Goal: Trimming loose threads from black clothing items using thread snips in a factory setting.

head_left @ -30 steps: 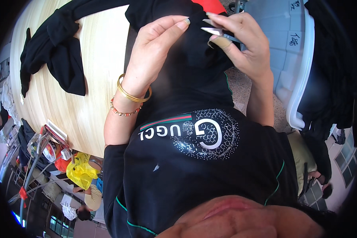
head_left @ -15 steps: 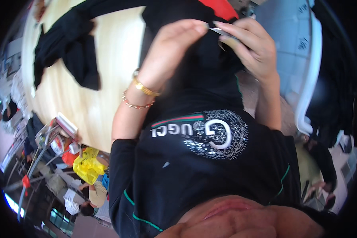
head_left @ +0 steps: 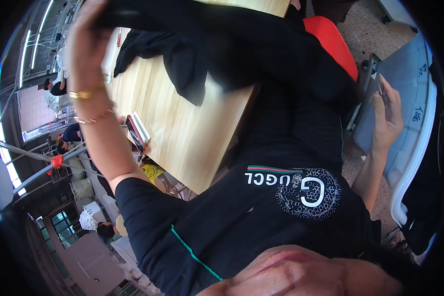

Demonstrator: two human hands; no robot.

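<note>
A black garment (head_left: 222,44) stretches across the wooden table (head_left: 177,143) and over toward my lap, one part lying in folds on the tabletop. My left hand (head_left: 86,47) is raised at the upper left, blurred by motion, gripping the garment's far end. Bracelets circle that wrist. On the other side, my right hand (head_left: 389,108) is apart from the cloth, beside a pale blue tub. Between its thumb and fingers are small metal thread snips (head_left: 380,89), mostly hidden.
A red seat (head_left: 333,44) stands beyond the garment. The large pale blue plastic tub (head_left: 412,81) is at my right, with dark cloth past its rim. A red and white object (head_left: 137,133) lies at the table's left edge. Metal poles and other people are farther left.
My hands were close together at the snips; now they are wide apart. The left has swung up and left, drawing the garment along. The right has moved right and down with the snips.
</note>
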